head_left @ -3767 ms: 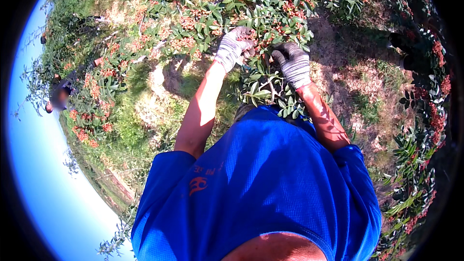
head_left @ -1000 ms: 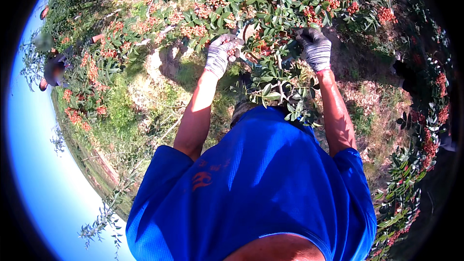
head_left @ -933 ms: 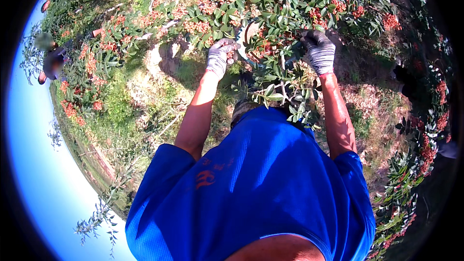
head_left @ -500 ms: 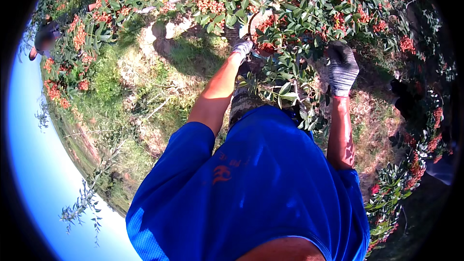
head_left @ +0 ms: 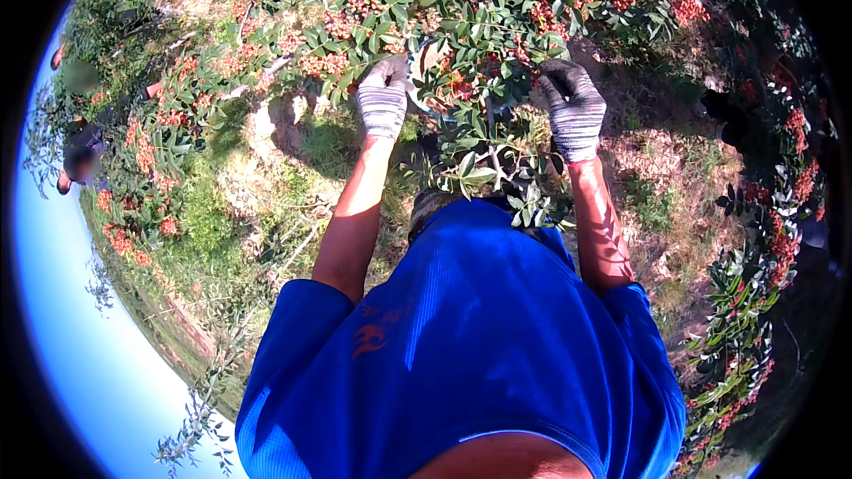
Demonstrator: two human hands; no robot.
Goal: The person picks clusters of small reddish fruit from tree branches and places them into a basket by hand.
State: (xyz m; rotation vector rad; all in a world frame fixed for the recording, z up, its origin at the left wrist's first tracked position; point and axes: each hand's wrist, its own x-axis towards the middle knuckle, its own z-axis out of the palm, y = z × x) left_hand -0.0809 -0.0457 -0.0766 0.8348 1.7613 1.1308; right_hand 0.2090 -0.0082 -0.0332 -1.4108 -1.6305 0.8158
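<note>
A shrub branch [head_left: 470,137] with green leaves and red berry clusters [head_left: 457,89] hangs in front of me. My left hand [head_left: 383,99], in a grey knit glove, is raised into the foliage, fingers curled around a pale curved object [head_left: 424,66] whose kind I cannot tell. My right hand [head_left: 575,108], in a darker grey glove, is closed among the leafy twigs just right of the same cluster. The berries sit between the two hands. Leaves hide the fingertips of both hands.
Berry-laden branches [head_left: 337,31] arch across the top and down the right side [head_left: 754,302]. Below lies dry grass and bare earth [head_left: 257,177]. Another person [head_left: 78,160] stands far off at the left edge. My blue shirt [head_left: 461,355] fills the lower view.
Over the last half second my left hand has shifted left and slightly down in view, while my right hand has risen back up to the berry cluster. Both stay in the foliage.
</note>
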